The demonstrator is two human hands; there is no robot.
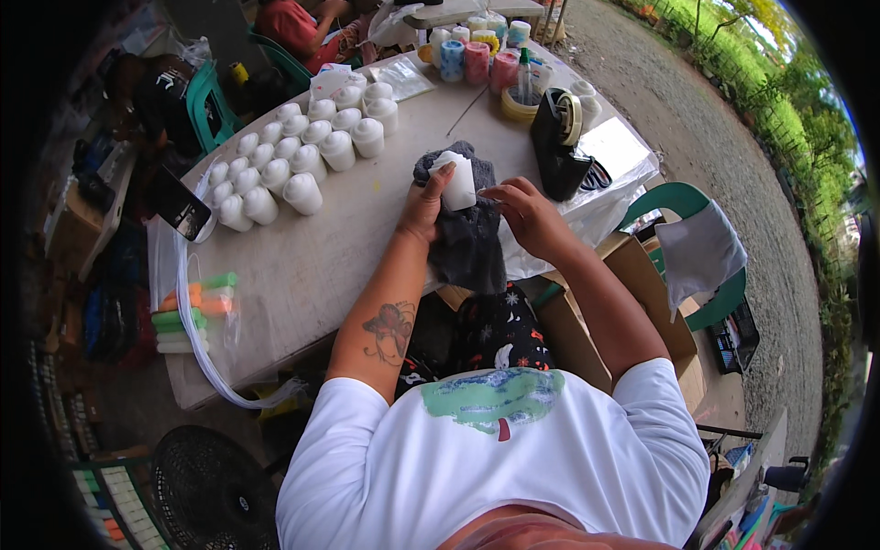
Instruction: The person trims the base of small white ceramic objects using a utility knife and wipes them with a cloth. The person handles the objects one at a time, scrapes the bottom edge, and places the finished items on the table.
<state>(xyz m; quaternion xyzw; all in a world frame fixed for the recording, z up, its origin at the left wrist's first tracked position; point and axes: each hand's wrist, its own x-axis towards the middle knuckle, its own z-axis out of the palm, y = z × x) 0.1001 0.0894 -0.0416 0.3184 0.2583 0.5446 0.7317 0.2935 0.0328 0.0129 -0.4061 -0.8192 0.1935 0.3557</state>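
**White shirt nearest, one white cylinder in hand, little readable writing**

The white shirt (pixel 495 467) fills the foreground; its painted green print (pixel 495 399) shows no lettering. Beyond it, a dark grey cloth (pixel 472 257) hangs over the near edge of the tabletop (pixel 312 266). If snagged by a forearm, it could drag at whatever rests against it.

Above the cloth, the left hand (pixel 427 206) is wrapped around one white cylinder (pixel 460 191), which tilts. Too loose a grip might let it roll off the cloth; too hard a squeeze could mark its surface. The right hand (pixel 530 215) is half curled, its fingertips drawn together by the cylinder's right side. Whether they pinch something thin, I cannot tell; a sharp edge there could scratch the cylinder. No label shows on it.

Farther left, the close-packed white cylinders (pixel 308 160) could topple one another if an elbow swung wide. To the right, the black tape dispenser (pixel 555 151) sits near enough to be knocked. Behind, any labels on the coloured cylinders (pixel 477 62) and green-capped bottle (pixel 523 82) are too small to read.
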